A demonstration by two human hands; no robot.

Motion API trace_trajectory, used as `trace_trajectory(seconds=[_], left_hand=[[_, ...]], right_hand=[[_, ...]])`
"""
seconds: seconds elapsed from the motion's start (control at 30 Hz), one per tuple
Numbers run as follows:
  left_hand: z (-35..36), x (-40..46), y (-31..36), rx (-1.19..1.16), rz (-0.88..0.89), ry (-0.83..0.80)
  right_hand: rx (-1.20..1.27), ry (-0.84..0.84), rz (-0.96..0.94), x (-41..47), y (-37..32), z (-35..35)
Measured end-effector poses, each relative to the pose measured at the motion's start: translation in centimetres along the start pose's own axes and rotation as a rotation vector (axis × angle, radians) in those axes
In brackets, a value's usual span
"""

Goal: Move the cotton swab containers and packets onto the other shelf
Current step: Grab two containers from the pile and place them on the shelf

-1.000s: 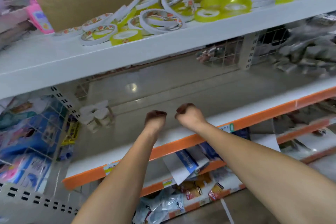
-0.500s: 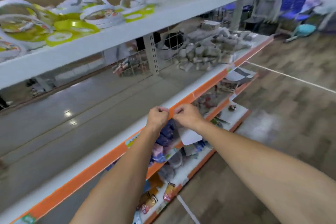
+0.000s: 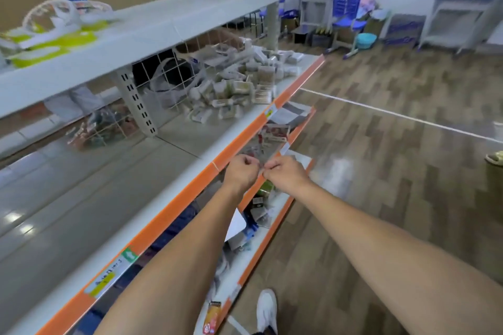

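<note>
both hands were held out in front of the orange-edged middle shelf (image 3: 174, 209), knuckles nearly touching. the left hand (image 3: 241, 171) and the right hand (image 3: 285, 174) had fingers curled in tight, holding nothing that could be made out. the cotton swab containers and packets (image 3: 239, 87) lay heaped farther along that shelf, past the wire divider (image 3: 174, 81) — well apart from both hands. tape rolls (image 3: 51, 32) sat on the upper shelf (image 3: 152, 35).

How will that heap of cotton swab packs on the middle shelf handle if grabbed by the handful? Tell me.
The cotton swab packs are small and loosely heaped, so probably light. Lifting some would likely make neighbours slide. Those beside the orange shelf edge might drop off. Blur hides whether they are rigid or soft.
</note>
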State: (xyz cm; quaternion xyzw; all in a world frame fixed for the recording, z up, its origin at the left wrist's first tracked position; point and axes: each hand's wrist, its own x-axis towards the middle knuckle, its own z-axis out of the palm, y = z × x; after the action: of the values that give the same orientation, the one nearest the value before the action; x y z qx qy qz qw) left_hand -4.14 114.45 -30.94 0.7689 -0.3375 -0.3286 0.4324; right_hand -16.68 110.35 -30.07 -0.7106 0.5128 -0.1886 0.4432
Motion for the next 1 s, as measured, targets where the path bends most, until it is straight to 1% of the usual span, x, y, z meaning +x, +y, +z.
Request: trace_trajectory(seconds=[0.13, 0.27, 0.43, 0.53, 0.63, 0.7, 0.8, 0.9, 1.0], left_hand=[[3.0, 4.6, 2.4, 0.02, 0.016, -0.036], [5.6, 9.7, 5.0, 0.067, 0.053, -0.032], [8.4, 16.2, 9.1, 0.103, 0.052, -0.001], [9.5, 19.3, 11.2, 0.16, 0.066, -0.012], [10.4, 21.7, 12.7, 0.123, 0.037, -0.021], [10.8, 23.6, 13.1, 0.165, 0.004, 0.019], [11.4, 26.9, 13.1, 0.218, -0.052, 0.141], [11.9, 29.9, 13.2, 0.275, -0.146, 0.27], [12.3, 32.2, 13.3, 0.285, -0.222, 0.369]], right_hand=[[0.036, 0.055, 0.049, 4.5, 1.4, -3.1], [0.058, 0.118, 0.084, 9.9, 2.4, -5.9], [0.081, 0.131, 0.078, 16.5, 1.8, -8.7], [0.11, 0.117, 0.066, 20.0, 1.3, -10.4], [0.117, 0.111, 0.071, 23.2, 1.1, -11.8], [0.1, 0.101, 0.067, 25.4, 1.2, -12.6], [0.043, 0.072, 0.044, 28.9, 1.2, -13.6], [0.046, 0.004, -0.014, 32.8, 0.8, -14.3], [-0.034, -0.098, -0.085, 36.4, 0.1, -15.1]])
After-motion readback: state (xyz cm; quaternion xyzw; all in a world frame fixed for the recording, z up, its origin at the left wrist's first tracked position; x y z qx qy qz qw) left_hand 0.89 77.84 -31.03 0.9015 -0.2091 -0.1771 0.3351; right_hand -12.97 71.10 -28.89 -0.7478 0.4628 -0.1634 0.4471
